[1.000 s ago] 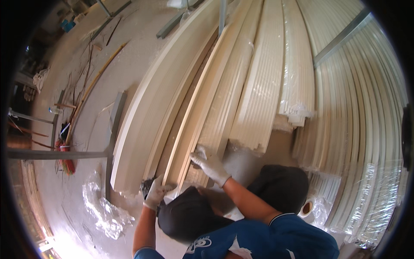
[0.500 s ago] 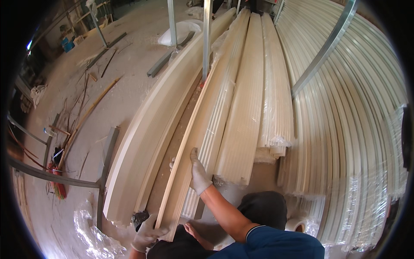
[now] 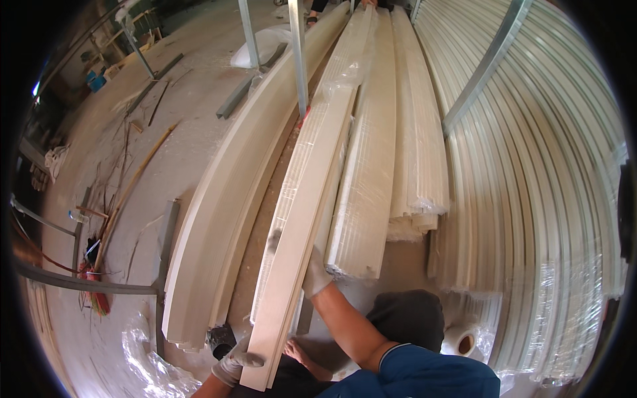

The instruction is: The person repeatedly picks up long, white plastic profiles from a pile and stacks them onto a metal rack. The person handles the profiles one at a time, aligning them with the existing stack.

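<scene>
A long beige plank (image 3: 298, 259) slants away from me, its smooth broad face up, over a bundle of planks in clear film. My left hand (image 3: 235, 363), in a pale glove, grips its near end from the left side. Farther up, my right hand (image 3: 317, 273), also gloved, is closed around the plank from the right edge. Dark glove fingertips show at the plank's left edge, so that hand seems to reach beneath it. The wrapped bundle (image 3: 312, 149) lies partly hidden under the plank. At the far end another person's hand (image 3: 368, 3) touches the planks.
Left of the bundle lies a stack of beige planks (image 3: 219, 219). More wrapped bundles (image 3: 365, 212) and ribbed lengths (image 3: 517, 199) extend on the right. Metal posts (image 3: 298, 60) rise between the stacks. A film roll (image 3: 459, 341) stands by my knee; crumpled film (image 3: 156, 365) is on the floor.
The plank has rolled over from its channelled side to its flat face and moved right over the bundle. Both hands still hold it. Another person's hand and foot have come into view at the far end.
</scene>
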A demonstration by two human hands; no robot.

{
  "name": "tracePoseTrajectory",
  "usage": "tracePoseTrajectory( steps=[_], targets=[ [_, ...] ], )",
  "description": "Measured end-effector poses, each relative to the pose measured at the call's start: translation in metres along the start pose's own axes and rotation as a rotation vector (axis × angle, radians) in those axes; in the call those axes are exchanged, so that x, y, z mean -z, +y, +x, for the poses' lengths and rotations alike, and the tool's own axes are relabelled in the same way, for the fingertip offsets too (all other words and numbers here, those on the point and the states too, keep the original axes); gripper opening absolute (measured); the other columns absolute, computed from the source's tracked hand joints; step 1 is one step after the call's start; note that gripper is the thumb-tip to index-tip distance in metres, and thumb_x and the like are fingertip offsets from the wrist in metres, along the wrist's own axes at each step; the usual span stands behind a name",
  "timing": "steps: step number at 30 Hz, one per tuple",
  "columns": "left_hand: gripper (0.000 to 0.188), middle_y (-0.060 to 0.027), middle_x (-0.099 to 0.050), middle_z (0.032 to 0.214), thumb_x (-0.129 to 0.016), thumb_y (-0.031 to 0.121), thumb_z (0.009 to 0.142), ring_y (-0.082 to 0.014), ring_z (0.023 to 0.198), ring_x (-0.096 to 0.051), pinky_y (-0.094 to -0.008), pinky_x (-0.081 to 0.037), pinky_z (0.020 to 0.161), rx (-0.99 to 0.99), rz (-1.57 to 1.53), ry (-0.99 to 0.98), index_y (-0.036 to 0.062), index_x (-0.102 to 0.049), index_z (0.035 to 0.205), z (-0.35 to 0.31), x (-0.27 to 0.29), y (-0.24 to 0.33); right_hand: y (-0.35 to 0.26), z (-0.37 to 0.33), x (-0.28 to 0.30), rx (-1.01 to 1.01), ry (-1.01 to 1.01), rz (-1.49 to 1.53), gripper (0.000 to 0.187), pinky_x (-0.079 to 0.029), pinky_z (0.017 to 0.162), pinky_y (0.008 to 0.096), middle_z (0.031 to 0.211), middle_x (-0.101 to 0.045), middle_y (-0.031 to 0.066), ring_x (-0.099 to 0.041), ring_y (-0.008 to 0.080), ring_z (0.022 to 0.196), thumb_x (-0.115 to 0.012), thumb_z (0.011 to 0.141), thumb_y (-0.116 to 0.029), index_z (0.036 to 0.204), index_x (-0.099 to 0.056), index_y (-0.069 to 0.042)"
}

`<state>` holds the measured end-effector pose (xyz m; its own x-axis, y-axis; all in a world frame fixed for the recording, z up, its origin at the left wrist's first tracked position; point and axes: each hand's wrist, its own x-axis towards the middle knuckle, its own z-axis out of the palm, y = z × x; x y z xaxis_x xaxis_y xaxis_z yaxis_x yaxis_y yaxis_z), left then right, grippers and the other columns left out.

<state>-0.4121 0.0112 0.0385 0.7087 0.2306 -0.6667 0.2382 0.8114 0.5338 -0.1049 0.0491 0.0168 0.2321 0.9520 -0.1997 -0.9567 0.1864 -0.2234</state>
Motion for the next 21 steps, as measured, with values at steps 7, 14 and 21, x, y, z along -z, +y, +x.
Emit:
tracePoseTrajectory(
  steps=[7, 14, 21],
  targets=[
    [0.096, -0.0091, -0.058, 0.125, -0.086, 0.022, 0.064, -0.0176, 0.114, -0.055, -0.0325, -0.047, 0.096, -0.246, 0.265, 0.113, -0.0038, -0.039, 0.143, -0.018, -0.067, 0.037, -0.037, -0.003, -0.031, 0.223, 0.453, -0.708, 0.098, -0.052, 0.094, 0.0363, 0.126, -0.054, 0.0231, -0.059, 0.0282, 0.112, -0.065, 0.083, -0.064, 0.141, -0.03, 0.007],
    [0.095, -0.0133, -0.061, 0.122, -0.083, 0.043, 0.069, -0.0217, 0.115, -0.057, -0.0349, -0.045, 0.1, -0.381, 0.722, 0.29, -0.0083, -0.042, 0.138, -0.023, -0.056, 0.035, -0.027, 0.003, -0.05, 0.236, 0.28, -0.707, 0.068, -0.05, 0.097, 0.034, 0.121, -0.061, 0.0144, -0.059, 0.0243, 0.114, -0.08, 0.083, -0.027, 0.135, -0.045, 0.001],
    [0.115, -0.0303, -0.048, 0.136, -0.076, 0.059, 0.072, -0.0414, 0.128, -0.047, -0.043, -0.036, 0.108, -0.252, 1.066, 0.467, -0.0115, -0.026, 0.147, 0.01, -0.003, 0.026, -0.017, 0.058, 0.016, 0.122, 0.218, -1.213, 0.069, -0.046, 0.101, 0.0373, 0.123, -0.065, 0.0171, -0.061, 0.028, 0.116, -0.073, 0.083, -0.049, 0.124, -0.061, 0.005]
  ],
)
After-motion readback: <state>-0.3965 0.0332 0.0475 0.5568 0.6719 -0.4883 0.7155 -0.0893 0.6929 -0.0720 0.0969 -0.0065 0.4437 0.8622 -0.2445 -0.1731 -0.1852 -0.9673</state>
